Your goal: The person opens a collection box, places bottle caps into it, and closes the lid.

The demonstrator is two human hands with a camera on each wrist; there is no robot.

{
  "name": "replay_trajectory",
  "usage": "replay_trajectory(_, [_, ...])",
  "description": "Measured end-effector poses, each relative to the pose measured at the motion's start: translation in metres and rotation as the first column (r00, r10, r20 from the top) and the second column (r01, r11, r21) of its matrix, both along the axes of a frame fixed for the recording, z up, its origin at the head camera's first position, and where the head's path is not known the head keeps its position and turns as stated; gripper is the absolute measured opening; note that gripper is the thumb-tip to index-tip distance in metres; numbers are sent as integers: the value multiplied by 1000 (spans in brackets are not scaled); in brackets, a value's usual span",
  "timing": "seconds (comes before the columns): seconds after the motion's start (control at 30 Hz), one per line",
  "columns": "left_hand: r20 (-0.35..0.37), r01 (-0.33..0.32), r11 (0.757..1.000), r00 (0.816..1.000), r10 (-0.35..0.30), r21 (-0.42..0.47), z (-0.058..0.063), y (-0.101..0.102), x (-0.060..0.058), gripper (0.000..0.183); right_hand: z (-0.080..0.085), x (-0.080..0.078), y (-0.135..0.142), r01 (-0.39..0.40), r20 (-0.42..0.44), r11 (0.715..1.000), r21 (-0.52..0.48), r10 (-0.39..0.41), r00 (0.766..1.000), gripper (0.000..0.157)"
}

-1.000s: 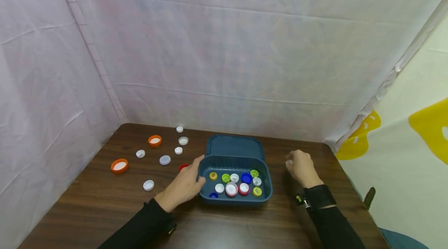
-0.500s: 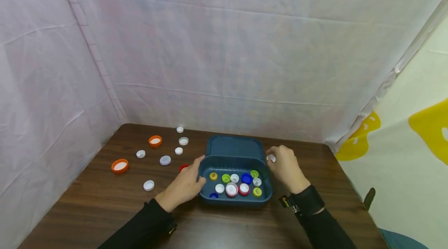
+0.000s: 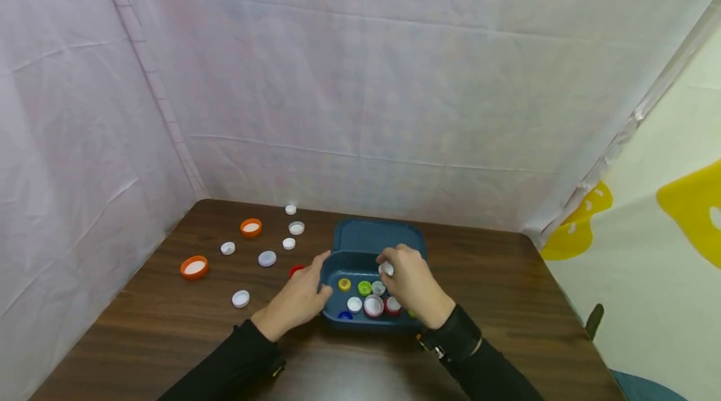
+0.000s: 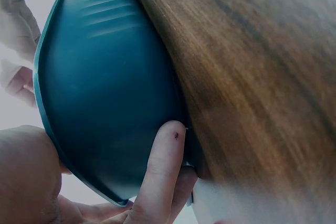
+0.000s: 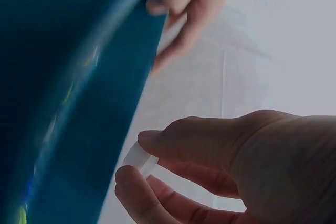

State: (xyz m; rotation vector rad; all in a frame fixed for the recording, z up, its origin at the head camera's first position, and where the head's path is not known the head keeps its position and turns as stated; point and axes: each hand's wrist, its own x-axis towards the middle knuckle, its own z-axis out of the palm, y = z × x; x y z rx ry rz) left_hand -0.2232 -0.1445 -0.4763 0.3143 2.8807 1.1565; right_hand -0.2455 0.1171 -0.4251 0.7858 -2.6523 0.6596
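My right hand (image 3: 419,288) pinches a white bottle cap (image 3: 386,269) between thumb and fingertips, over the blue plastic box (image 3: 368,326). In the right wrist view the bottle cap (image 5: 137,158) shows beside the box wall. My left hand (image 3: 293,304) holds the left side of the box, thumb at the rim; in the left wrist view its fingers (image 4: 160,171) lie along the outer wall. Inside the box are several bottle caps, among them a yellow cap (image 3: 344,284), a green cap (image 3: 364,288) and a red-rimmed white cap (image 3: 373,306). The right hand hides some of them.
Left of the box several loose caps lie on the brown table (image 3: 169,338): orange caps (image 3: 194,268), white caps (image 3: 240,299) and a red cap (image 3: 296,270) partly behind my left hand. The box's lid (image 3: 380,235) lies folded back. A white cloth wall (image 3: 360,107) stands behind.
My right hand has carried the white bottle cap leftward from the table on the right to over the box. The left hand has stayed at the box's left side.
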Motion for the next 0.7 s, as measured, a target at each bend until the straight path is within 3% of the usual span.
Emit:
replay_trajectory(0.13, [19,4,1000,1000,-4,19,-1,0,1,76,-6,6,-19,-62,65,998,10,62,996,18])
replay_trajectory(0.37, [-11,21,999,1000,-20,40,0,-2,0,76,-13,10,-42,-147,150,988,36,140,979,26])
replay_trajectory(0.7, [17,14,999,1000,-15,52,-2,-2,0,77,-21,10,-46,-159,166,986,47,149,975,24])
